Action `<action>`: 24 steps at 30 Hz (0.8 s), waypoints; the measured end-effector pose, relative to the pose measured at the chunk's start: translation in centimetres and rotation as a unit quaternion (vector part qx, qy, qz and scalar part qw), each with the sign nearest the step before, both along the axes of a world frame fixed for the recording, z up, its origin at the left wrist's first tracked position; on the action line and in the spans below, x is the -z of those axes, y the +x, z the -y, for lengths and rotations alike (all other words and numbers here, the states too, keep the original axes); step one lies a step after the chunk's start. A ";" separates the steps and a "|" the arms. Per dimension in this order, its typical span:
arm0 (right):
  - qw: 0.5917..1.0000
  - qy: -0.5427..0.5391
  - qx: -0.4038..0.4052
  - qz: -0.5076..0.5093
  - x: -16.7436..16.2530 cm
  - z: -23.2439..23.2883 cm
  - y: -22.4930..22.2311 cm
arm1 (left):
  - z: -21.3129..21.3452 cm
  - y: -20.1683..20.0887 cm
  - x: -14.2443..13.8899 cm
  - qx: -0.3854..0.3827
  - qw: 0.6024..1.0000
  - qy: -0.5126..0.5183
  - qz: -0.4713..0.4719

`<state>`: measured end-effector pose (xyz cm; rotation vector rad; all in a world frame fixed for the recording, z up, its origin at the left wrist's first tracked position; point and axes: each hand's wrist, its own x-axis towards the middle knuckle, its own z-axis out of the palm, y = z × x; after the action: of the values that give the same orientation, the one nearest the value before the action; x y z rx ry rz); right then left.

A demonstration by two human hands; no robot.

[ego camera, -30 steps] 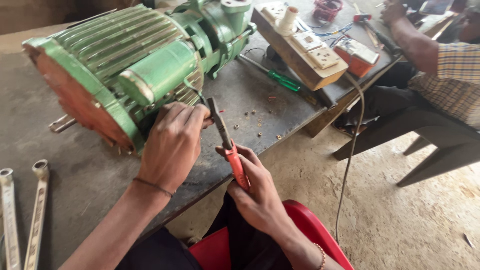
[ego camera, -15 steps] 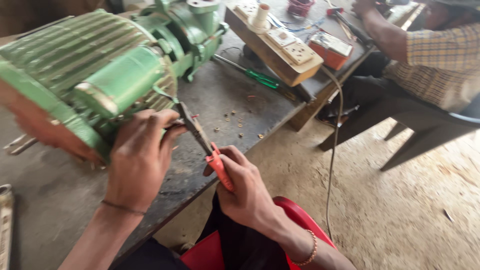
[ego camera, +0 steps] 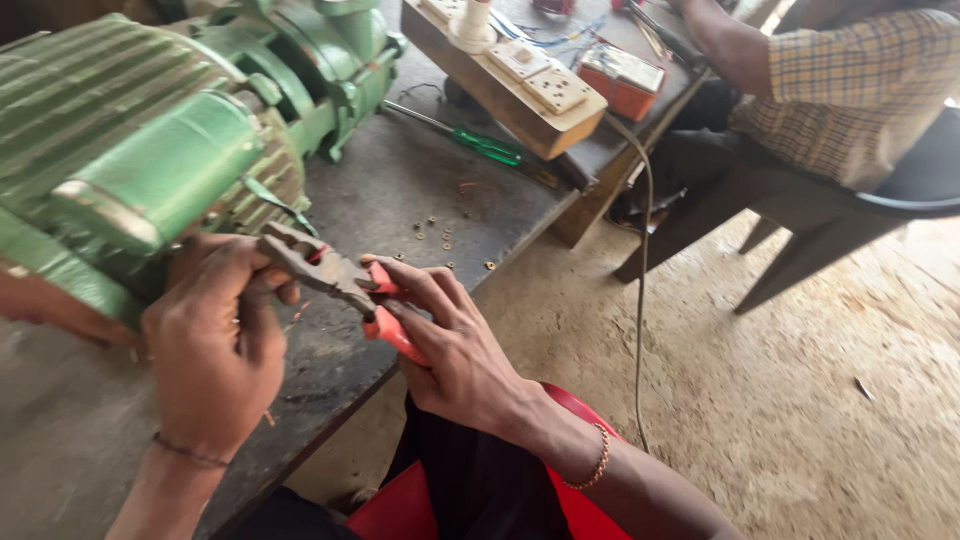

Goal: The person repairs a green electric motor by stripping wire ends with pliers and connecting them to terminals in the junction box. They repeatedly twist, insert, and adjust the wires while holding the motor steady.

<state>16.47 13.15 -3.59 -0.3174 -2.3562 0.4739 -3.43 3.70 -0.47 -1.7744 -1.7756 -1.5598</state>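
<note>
My right hand (ego camera: pixel 465 345) wraps its fingers around the red handles of the pliers (ego camera: pixel 345 285), whose jaws point at the green motor (ego camera: pixel 150 150) on the workbench (ego camera: pixel 400 190). My left hand (ego camera: pixel 215 335) curls closed beside those jaws; what it pinches, I cannot tell.

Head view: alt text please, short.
The right hand grips red-handled pliers, jaws pointing at the left hand beside a green electric motor on a grey workbench. Another seated person in a checked shirt works nearby.
</note>
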 end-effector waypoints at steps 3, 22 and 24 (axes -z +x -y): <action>1.000 -0.019 0.003 -0.001 0.3 -0.1 -0.4 | -0.1 0.0 -0.2 0.013 1.000 -0.006 0.027; 0.976 -0.203 -0.078 -0.028 -1.5 -0.2 0.8 | -2.0 0.8 0.9 -0.038 0.996 0.027 -0.080; 0.965 -0.248 -0.079 -0.029 -1.3 -0.1 0.8 | -2.4 0.9 1.3 -0.040 0.995 0.042 -0.075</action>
<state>17.24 13.29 -2.27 -0.3370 -2.1882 1.1399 -2.53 6.06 -1.73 -1.7111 -1.6641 -1.4088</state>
